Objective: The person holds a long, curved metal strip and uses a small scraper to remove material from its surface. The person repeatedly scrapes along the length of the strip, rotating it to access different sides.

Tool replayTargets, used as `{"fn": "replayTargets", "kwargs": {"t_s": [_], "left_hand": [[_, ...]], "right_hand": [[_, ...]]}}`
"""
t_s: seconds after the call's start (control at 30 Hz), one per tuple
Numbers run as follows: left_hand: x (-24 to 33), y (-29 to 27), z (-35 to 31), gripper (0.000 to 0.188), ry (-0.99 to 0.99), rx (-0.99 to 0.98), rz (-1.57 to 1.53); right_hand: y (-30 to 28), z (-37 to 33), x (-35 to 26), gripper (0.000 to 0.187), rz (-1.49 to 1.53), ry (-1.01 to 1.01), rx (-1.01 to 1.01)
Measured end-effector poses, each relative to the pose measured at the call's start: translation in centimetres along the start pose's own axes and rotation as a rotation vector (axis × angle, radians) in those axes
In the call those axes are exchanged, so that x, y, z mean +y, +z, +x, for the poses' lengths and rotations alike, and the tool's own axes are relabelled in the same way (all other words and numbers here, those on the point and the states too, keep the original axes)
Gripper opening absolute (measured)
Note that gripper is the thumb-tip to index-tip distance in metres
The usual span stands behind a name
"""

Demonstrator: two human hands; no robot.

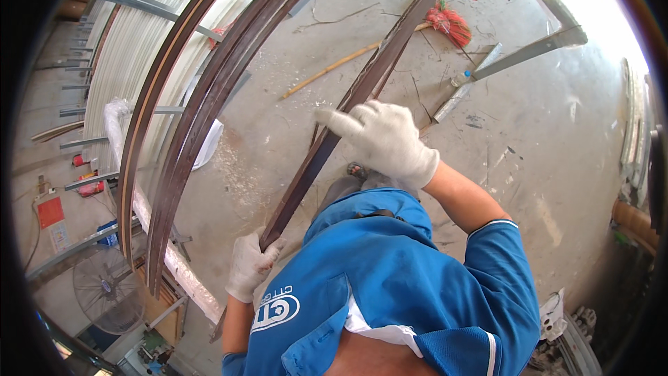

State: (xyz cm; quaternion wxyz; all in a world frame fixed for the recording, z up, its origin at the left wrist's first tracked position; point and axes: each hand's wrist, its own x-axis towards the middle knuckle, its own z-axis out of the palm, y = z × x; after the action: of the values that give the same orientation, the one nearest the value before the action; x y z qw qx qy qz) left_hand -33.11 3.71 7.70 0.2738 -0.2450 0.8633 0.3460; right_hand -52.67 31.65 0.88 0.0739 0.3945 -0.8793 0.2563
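- Dark brown strip (306, 170) runs on a long diagonal through the middle of the frame, from its low end at lower centre-left up to the top edge right of centre, where it passes out of view.
- Left hand (249, 266), in a pale glove, is curled around that low end, pinching it between thumb and fingers; from this hand the strip stretches up and to the right.
- Right hand (390, 141), gloved too, lies at the centre of the frame on the right side of the strip, its fingers pointing left across it. One finger is stretched out and the others look bent; whether they grip the strip or only rest against it, one cannot tell.
- Both hands are at the strip: the left is nearer its low end, the right is farther up its length.
- Two more dark strips, an outer one (154, 80) and an inner one (209, 101), curve through the upper left, apart from both hands.
- At the far upper left, a rack with grey metal arms (142, 4) bears a stack of long white strips (111, 73).
- A small capped bottle (460, 79) is at the upper right; its contents are too small to tell. A red broom (449, 25) lies nearby on the grey floor (501, 174).
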Motion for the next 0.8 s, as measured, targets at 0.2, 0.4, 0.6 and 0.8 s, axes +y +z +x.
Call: {"fn": "replayTargets", "kwargs": {"t_s": [0.2, 0.4, 0.6, 0.8], "left_hand": [[0.5, 1.0, -0.9, 0.033, -0.025, -0.046, -0.172], [0.9, 0.1, 0.0, 0.033, -0.056, -0.076, -0.083], [2.9, 0.5, -0.6, 0.034, -0.037, -0.059, 0.025], [3.0, 1.2, -0.8, 0.036, -0.022, -0.072, 0.006]], "right_hand": [[-6.9, 5.6, 13.4, 0.041, -0.339, 0.761, 0.476], [-2.4, -0.5, 7.8, 0.047, 0.351, 0.177, 0.509], [3.7, -2.8, -8.1, 0.064, 0.177, -0.176, 0.035], [-0.3, 1.8, 4.5, 0.024, -0.236, 0.17, 0.546]]}}
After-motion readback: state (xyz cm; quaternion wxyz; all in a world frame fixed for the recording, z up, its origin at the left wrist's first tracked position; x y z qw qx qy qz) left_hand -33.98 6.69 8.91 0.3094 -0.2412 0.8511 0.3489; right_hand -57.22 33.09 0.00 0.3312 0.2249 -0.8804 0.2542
